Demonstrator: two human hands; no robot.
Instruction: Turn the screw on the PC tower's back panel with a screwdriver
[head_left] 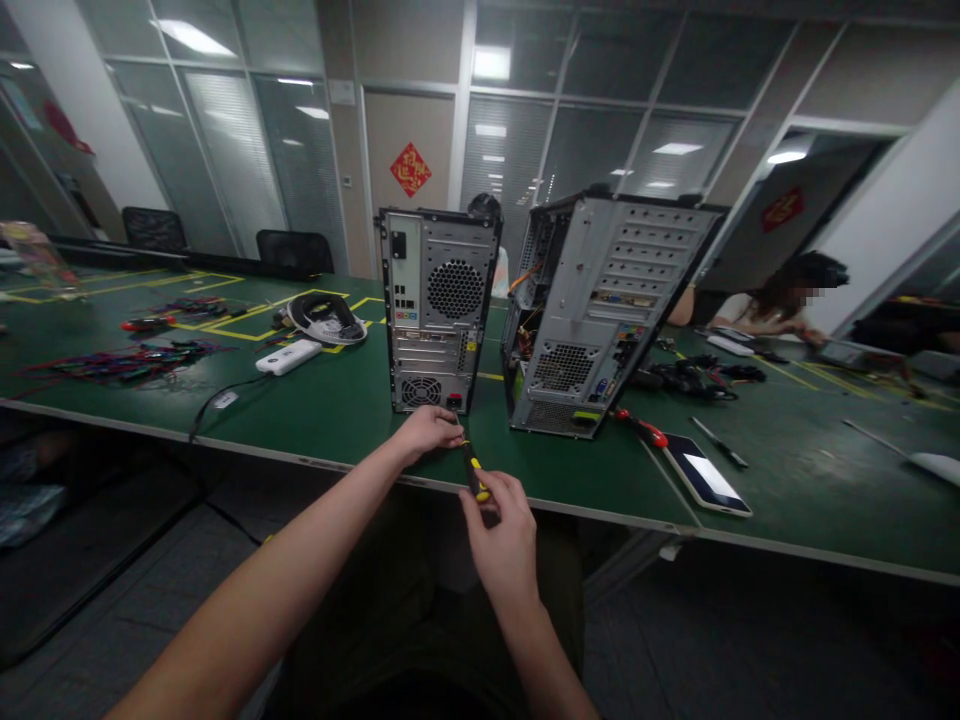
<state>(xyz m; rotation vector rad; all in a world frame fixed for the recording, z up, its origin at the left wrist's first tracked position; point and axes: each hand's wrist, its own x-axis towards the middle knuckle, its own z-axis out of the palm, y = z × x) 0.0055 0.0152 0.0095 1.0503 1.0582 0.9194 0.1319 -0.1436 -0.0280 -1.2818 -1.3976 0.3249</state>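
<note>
At the green surface's (360,420) near edge, the right hand (504,540) gripped a yellow-handled screwdriver (472,470), its tip at twelve o'clock steadied by the left hand's (429,430) pinching fingers below a computer tower (439,310).

Two PC towers on table (337,410): closed one (437,310) left, open one (600,310) right, tablet (705,475) front-right.

Both your bare forearms reach forward from the bottom of the view and meet in the middle. Your left hand (429,430) is stretched furthest, knuckles up, fingers curled and pinching at the tips. Your right hand (501,525) sits just behind it, back toward you, fingers closed.
</note>
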